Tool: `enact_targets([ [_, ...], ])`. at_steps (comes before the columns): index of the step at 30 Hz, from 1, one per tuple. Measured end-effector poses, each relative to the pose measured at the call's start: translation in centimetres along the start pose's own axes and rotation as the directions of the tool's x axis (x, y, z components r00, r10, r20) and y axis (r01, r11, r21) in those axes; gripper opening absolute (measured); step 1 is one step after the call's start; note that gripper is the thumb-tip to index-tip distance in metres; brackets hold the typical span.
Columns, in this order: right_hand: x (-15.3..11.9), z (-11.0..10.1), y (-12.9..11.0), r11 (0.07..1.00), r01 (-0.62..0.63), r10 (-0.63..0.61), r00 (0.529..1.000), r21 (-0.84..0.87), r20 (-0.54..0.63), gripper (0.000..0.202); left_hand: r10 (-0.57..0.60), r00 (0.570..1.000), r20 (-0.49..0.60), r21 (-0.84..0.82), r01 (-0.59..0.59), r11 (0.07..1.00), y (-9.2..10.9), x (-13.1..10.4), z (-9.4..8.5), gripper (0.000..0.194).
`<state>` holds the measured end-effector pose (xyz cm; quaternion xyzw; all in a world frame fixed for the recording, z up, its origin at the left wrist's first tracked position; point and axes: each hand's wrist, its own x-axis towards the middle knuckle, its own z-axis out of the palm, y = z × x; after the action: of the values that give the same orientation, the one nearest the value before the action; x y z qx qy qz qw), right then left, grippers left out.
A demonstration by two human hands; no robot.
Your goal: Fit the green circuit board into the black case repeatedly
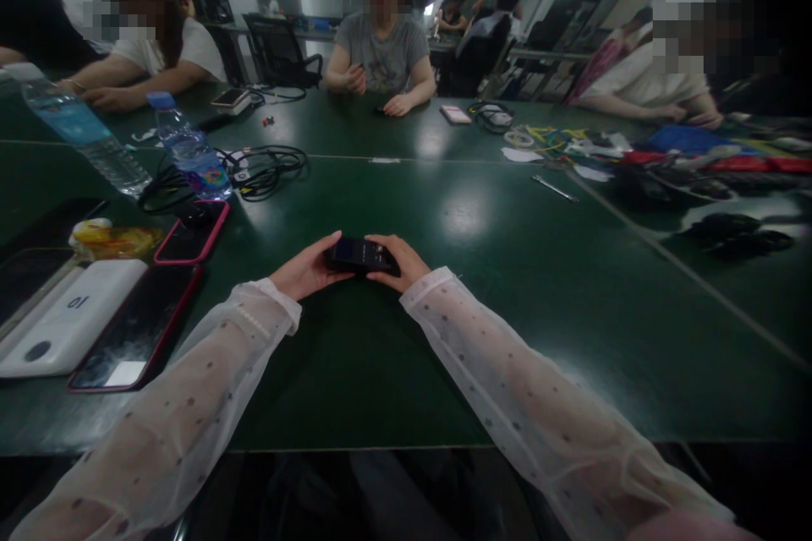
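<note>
A small black device with a dark screen (359, 254) and tiny lit markings lies between my two hands, low over the green table (355, 372). My left hand (310, 267) grips its left end, with the thumb on the upper edge and the fingers along the lower side. From the other end my right hand (401, 262) closes on it in the same way. Its underside is hidden, so I cannot tell whether it touches the tabletop. Sheer white dotted sleeves cover both my forearms.
Left stand two water bottles, the shorter one (190, 148) beside black cables (272, 169). Nearer lie a pink-edged phone (192, 232), a white power bank (76, 317) and a red-edged phone (139, 325). A metal tool (555, 188) and tangled cables lie right. Several people sit around.
</note>
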<state>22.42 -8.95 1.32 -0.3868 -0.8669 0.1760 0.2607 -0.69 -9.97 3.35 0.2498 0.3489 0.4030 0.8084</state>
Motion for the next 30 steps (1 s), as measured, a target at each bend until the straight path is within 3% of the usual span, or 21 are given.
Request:
enact_targets([
  [30, -0.01, 0.0, -0.02, 1.0, 0.02, -0.02, 1.0, -0.003, -0.013, 0.065, 0.014, 1.0, -0.008, 0.037, -0.014, 0.999, 0.09, -0.24, 0.34, 0.03],
])
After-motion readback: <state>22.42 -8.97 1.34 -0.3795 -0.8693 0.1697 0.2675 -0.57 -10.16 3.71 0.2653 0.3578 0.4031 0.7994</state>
